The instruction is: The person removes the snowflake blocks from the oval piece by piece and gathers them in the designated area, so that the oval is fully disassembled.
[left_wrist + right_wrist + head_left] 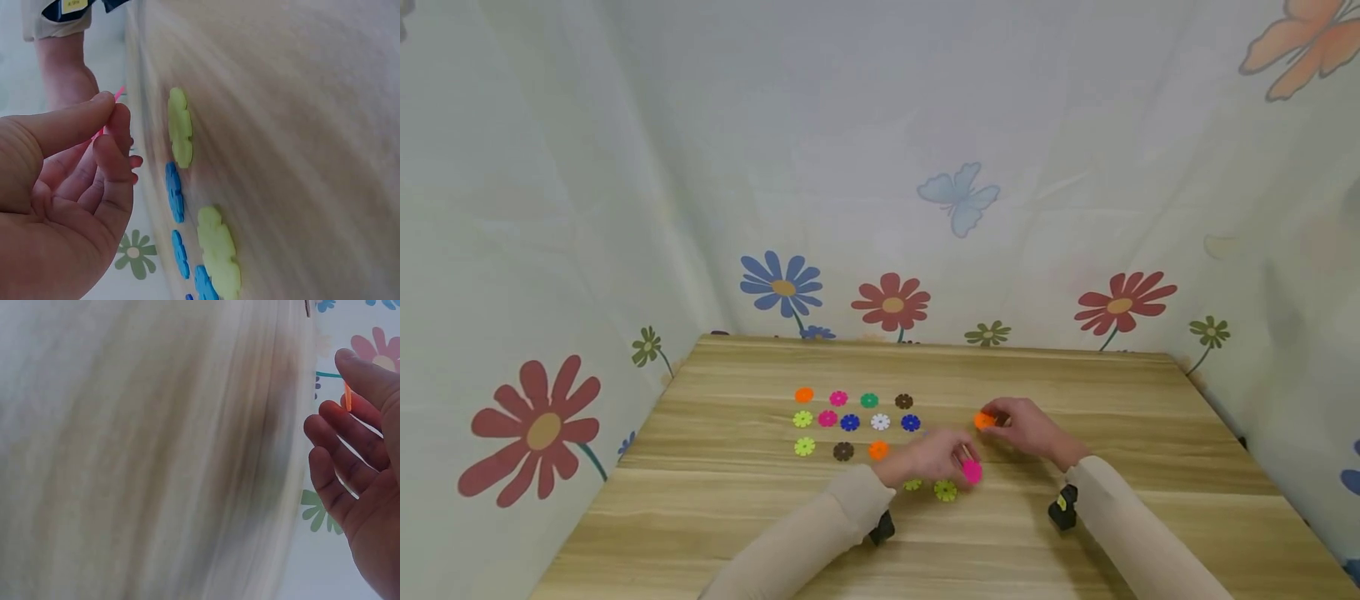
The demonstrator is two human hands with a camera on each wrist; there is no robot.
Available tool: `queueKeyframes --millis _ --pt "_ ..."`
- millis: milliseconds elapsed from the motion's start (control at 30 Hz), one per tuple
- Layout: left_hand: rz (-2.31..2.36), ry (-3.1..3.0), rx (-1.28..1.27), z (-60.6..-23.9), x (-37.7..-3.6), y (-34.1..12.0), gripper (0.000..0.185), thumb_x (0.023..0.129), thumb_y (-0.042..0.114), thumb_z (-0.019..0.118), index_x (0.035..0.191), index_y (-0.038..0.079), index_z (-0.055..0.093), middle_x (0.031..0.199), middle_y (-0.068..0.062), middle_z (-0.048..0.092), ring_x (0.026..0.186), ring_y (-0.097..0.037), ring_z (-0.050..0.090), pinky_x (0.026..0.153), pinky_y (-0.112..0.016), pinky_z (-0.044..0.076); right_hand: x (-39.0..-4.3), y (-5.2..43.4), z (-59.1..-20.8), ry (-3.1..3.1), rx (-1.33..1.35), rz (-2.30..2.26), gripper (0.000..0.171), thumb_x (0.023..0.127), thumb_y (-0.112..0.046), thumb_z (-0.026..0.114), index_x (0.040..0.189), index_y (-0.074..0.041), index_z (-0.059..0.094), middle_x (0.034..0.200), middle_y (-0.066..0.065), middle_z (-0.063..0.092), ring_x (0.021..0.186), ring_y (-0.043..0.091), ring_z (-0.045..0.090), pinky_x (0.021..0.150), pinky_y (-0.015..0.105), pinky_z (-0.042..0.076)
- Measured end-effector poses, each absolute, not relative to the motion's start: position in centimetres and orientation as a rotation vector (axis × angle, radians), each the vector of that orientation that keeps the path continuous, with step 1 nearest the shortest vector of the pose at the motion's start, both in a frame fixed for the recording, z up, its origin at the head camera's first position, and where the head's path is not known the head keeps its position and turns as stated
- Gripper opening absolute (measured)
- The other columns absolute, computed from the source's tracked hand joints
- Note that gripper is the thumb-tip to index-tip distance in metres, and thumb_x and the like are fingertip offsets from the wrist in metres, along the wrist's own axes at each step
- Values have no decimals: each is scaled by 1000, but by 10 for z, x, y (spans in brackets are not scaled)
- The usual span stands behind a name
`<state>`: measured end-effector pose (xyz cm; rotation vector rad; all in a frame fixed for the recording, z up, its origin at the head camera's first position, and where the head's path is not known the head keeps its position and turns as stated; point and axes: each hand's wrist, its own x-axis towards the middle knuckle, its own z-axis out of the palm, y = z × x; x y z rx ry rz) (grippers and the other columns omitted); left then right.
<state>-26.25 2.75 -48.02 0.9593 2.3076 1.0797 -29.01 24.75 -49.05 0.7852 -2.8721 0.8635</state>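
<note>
My left hand [934, 458] pinches a pink flower-shaped disc [972, 472] between thumb and fingers. In the left wrist view this pink disc [120, 92] shows edge-on at the fingertips. To its right, my right hand [1028, 428] pinches an orange disc [983, 421], a thin orange edge [348, 400] in the right wrist view, with the other fingers loosely bent. Just below the left hand lies a yellow-green disc [945, 491], and another yellow-green disc [912, 484] is partly hidden by that hand.
Several more discs lie flat in loose rows on the wooden table [737, 517], left of the hands. Among them are a green disc [869, 401], a white disc [880, 422], a brown disc [843, 451] and a blue disc [910, 422]. A flower-printed curtain [850, 167] surrounds the table.
</note>
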Motion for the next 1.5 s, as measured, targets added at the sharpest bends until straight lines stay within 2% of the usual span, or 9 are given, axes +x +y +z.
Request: queueKeyframes --millis 133,400,633,933,1500 --pt "1076 2277 1012 -486 -261 33 29 74 -1 79 99 4 65 82 0 64 70 -5 58 63 -19 49 -292 251 -494 -2916 760 867 26 85 -18 71 105 -2 66 91 0 64 81 14 58 73 34 49" --pt "1003 2304 1014 -489 -260 39 27 74 -2 78 96 5 66 80 1 63 68 -5 56 61 -19 48 -299 254 -499 -2947 727 873 23 86 -17 71 104 -4 65 91 -2 64 80 11 57 73 32 48" --pt "901 2361 1051 -490 -261 44 28 72 -3 79 95 6 67 80 2 64 70 -3 56 64 -17 46 -304 258 -502 -2943 739 876 26 86 -19 71 106 -3 65 92 -1 65 81 11 58 74 32 49" --pt "695 2477 1166 -490 -264 51 21 75 7 80 92 12 69 79 7 62 71 -2 53 66 -15 44 -305 258 -497 -2961 704 881 25 87 -16 69 108 -3 64 92 1 64 79 11 56 72 32 48" --pt "608 2465 1110 -490 -266 53 21 75 10 81 91 13 68 78 9 59 71 -2 52 65 -15 43 -310 258 -508 -2943 730 939 27 84 -16 72 107 -3 64 88 0 62 78 13 55 71 31 47"
